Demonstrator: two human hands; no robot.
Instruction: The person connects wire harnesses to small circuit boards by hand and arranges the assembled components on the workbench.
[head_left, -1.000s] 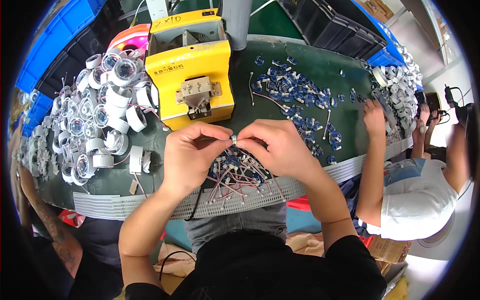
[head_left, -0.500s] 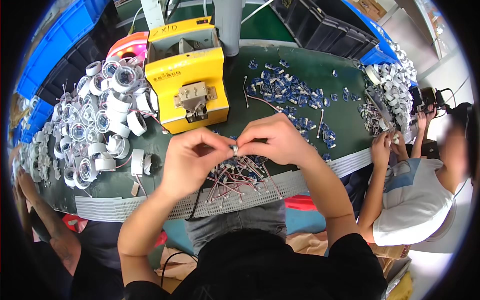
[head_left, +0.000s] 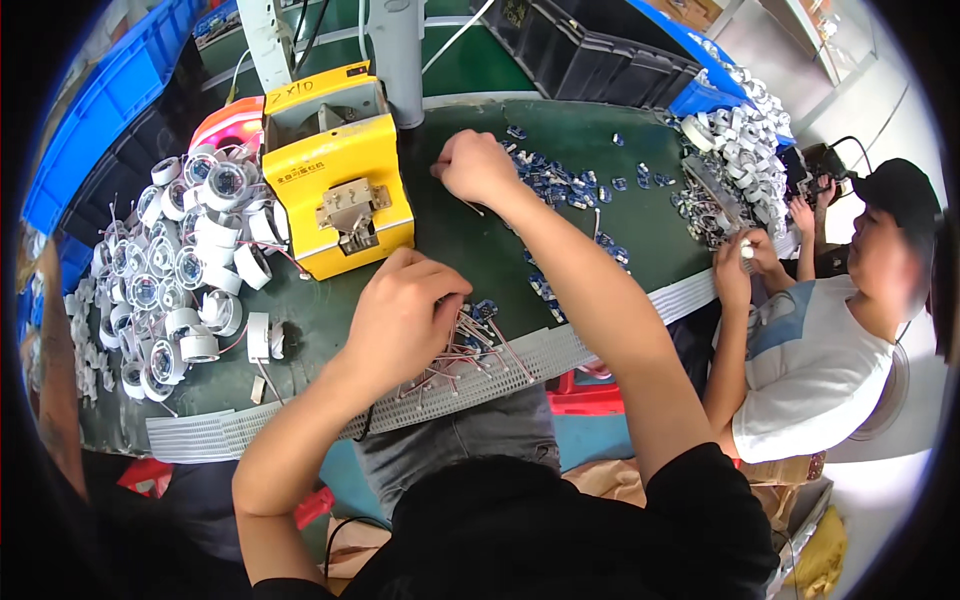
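My right hand [head_left: 478, 168] reaches far over the green table, beside the yellow machine. Its fingers are pinched on a thin wire lead [head_left: 475, 208], whose end shows below the hand. My left hand [head_left: 408, 310] hovers over the near side of the table with its fingers curled together; whatever they hold is hidden. Just right of it lies a bunch of red and white wire leads [head_left: 455, 362] with small connectors. A small blue circuit board [head_left: 485, 309] shows at their upper edge. More small blue circuit boards [head_left: 565, 185] are scattered to the right of my right hand.
A yellow machine [head_left: 338, 180] with a metal block on its front stands left of centre. White round camera-like housings [head_left: 190, 260] are heaped at the left. Black crates [head_left: 590, 55] stand behind. On the right, a person [head_left: 820, 350] handles small white parts beside another heap.
My hands have parted from their meeting point. The right has moved up and away to the wire lead; the left has stayed near the wires, its fingers now curled. The whole view has shifted slightly.
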